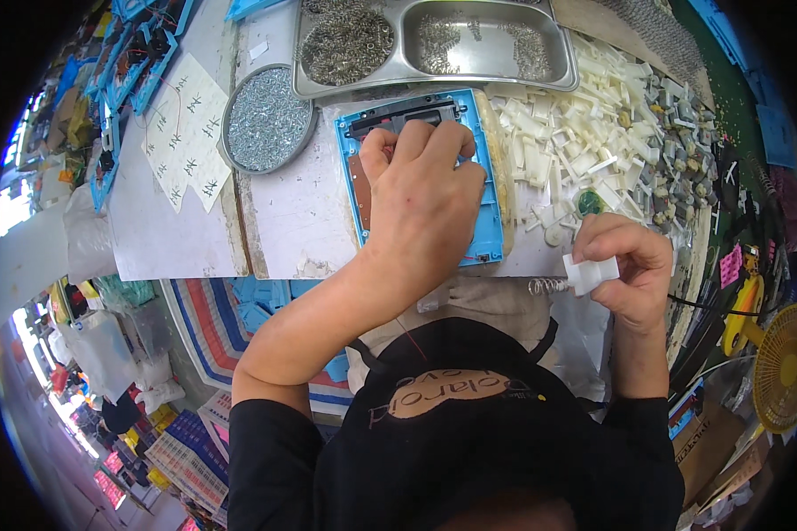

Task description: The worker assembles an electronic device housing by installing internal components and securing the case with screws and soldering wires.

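Observation:
A light-blue plastic housing (489, 212) lies at the table's front edge, with a black mechanism (416, 111) across its far end and a brown circuit board (359, 190) along its left side. My left hand (425, 190) is over the housing, its fingers curled down onto the black mechanism; what lies under the fingertips is hidden. At the right, my right hand (633, 265) pinches a small white plastic piece (591, 273) off the table's front edge. A metal coil spring (547, 286) sticks out to the left of that piece.
Beyond the housing stands a steel tray (483, 84) with springs in its compartments. A round dish (270, 119) of small screws stands to its left, near a marked paper sheet (186, 133). White plastic pieces (567, 124) are heaped at the right, beside grey parts (682, 168).

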The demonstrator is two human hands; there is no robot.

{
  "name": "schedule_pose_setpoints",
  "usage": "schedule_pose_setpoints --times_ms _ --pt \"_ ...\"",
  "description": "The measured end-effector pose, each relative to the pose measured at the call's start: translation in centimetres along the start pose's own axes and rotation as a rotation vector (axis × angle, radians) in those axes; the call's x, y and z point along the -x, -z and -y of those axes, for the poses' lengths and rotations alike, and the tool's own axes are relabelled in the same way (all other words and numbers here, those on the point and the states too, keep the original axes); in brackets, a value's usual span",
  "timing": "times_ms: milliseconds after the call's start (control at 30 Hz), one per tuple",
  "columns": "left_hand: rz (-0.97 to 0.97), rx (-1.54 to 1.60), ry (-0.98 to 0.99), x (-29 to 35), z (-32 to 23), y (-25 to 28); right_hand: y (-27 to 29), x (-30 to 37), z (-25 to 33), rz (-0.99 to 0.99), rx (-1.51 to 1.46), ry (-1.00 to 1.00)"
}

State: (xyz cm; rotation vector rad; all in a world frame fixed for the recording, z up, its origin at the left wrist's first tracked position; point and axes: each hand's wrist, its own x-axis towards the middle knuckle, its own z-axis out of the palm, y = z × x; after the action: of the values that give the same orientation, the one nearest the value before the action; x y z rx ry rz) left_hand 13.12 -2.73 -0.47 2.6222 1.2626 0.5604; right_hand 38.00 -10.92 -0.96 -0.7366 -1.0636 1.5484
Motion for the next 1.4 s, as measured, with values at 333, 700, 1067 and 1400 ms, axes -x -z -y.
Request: schedule_pose_setpoints --times_ms 333,700,1067,1400 --pt "-0.160 0.395 0.141 2.5 2.2 1.6 -0.3 -3.6 0.3 -0.053 0.724 0.169" --pt "-0.355 0.578 0.250 4.9 3.5 0.1 -3.6 -8.7 0.5 0.288 1.337 0.409" --pt "-0.339 0.558 0.264 5.2 3.5 -0.3 -4.2 -9.6 0.8 0.384 1.393 0.421" --pt "-0.349 0.574 0.268 5.1 3.4 -0.5 -2.2 -9.4 -2.0 0.326 1.165 0.425"
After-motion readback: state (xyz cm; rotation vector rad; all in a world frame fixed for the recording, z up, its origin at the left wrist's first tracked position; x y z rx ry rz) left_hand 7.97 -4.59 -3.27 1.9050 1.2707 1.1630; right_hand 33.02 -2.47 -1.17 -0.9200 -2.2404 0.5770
